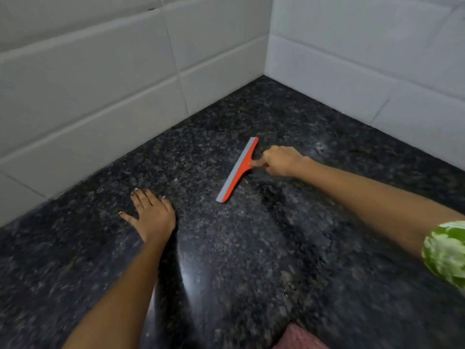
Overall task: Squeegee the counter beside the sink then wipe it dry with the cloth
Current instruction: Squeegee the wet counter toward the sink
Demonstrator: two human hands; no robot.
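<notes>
Our right hand (279, 161) grips the orange squeegee (240, 170) by its handle (blade down on the dark counter (251, 248)); our left hand (152, 214) rests flat, fingers spread. A pink cloth (299, 337) lies nearest us.

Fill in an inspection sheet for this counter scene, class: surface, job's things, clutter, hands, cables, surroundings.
Surface: dark speckled stone counter, glossy, with faint streaks.
Job's things: orange squeegee with grey blade lying on the counter; pink cloth partly in view at the bottom edge.
Clutter: nothing seen.
Hands: right hand grips the squeegee's handle; left hand rests flat on the counter, fingers spread.
Cables: nothing seen.
Surroundings: white tiled walls meet in a corner behind; green patterned sleeve at right edge. No sink in view.
</notes>
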